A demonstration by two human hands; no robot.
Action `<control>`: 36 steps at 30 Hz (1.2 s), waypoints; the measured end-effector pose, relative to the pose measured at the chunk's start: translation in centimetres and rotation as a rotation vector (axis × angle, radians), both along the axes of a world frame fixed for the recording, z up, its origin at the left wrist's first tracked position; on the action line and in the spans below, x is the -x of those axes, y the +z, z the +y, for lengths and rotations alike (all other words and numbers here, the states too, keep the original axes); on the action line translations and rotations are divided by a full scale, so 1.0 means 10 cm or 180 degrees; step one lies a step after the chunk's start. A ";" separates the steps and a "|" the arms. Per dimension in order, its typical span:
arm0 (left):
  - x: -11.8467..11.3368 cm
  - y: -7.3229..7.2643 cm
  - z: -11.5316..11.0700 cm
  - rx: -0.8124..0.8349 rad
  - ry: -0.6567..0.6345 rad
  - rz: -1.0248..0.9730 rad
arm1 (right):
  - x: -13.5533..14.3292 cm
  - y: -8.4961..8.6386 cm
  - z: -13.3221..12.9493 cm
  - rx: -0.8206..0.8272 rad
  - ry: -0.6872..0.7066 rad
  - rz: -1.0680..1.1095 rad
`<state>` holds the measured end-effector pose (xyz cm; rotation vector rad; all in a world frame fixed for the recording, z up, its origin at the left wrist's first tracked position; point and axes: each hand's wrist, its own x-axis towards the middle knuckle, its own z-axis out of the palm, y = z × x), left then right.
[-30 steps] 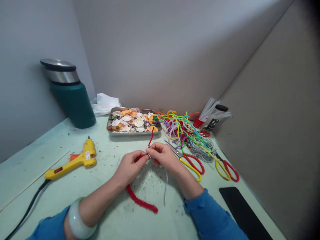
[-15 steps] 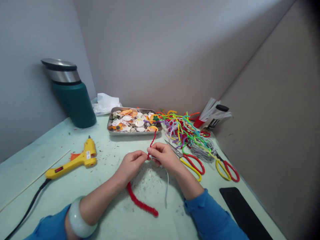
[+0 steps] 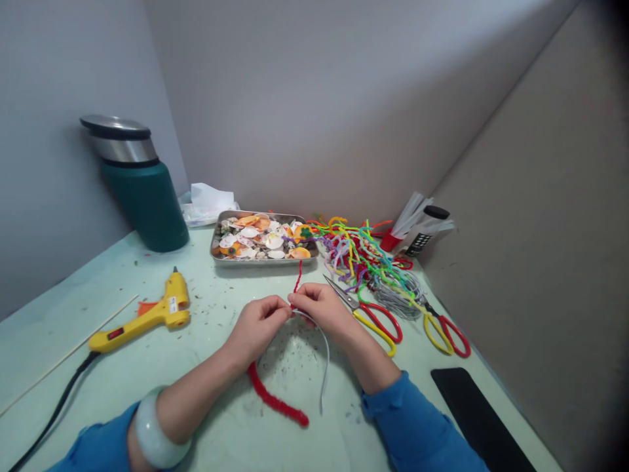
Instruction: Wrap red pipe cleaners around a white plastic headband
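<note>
Red fuzzy strip [image 3: 278,400]: low centre of view, curving out from under the left hand [image 3: 258,328], free end near the table surface. Its upper stretch is hidden by that hand. A thin red strand [image 3: 299,276] pokes up from the fingertips toward the tray; can't tell if it's the same piece as the strip, the join is covered.

Left hand: closed, thumb and index pinched together at the red material. Other fingers mostly hidden. Right hand [image 3: 319,308]: closed too, thumb and index pinching the base of the thin red strand, remaining fingers curled under and partly out of sight. Fingertips of the 2 hands almost meet; exact contact too small to read. Grey wire [image 3: 327,354] arcs out from the pinch, over the right fingers and down; its start is hidden.

Around: metal tray [image 3: 260,263] of shells beyond the hands, pipe cleaner pile [image 3: 354,249] right of it, its underside hidden, grey wire coil [image 3: 396,298] partly under it. 2 scissors: near scissors [image 3: 363,311] just beside the right hand, far scissors [image 3: 445,331] with blades mostly covered. Yellow glue gun [image 3: 147,322] on the left, cord cut off by the frame. Black slab [image 3: 479,416] lower right, also cut off. Green bottle [image 3: 145,200] back left.
</note>
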<state>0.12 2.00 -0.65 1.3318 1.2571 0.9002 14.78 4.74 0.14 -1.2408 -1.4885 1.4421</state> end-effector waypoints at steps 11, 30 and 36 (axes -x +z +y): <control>0.00 0.05 0.01 0.0322 0.0060 -0.0418 | -0.11 -0.04 0.06 -0.0737 0.0094 0.0400; 0.01 0.07 -0.01 0.0558 0.0333 -0.1211 | -0.16 -0.06 0.05 -0.1710 0.0381 -0.0648; 0.02 0.04 0.00 0.0618 0.0353 -0.1419 | -0.17 -0.07 0.06 -0.1694 0.0459 -0.0577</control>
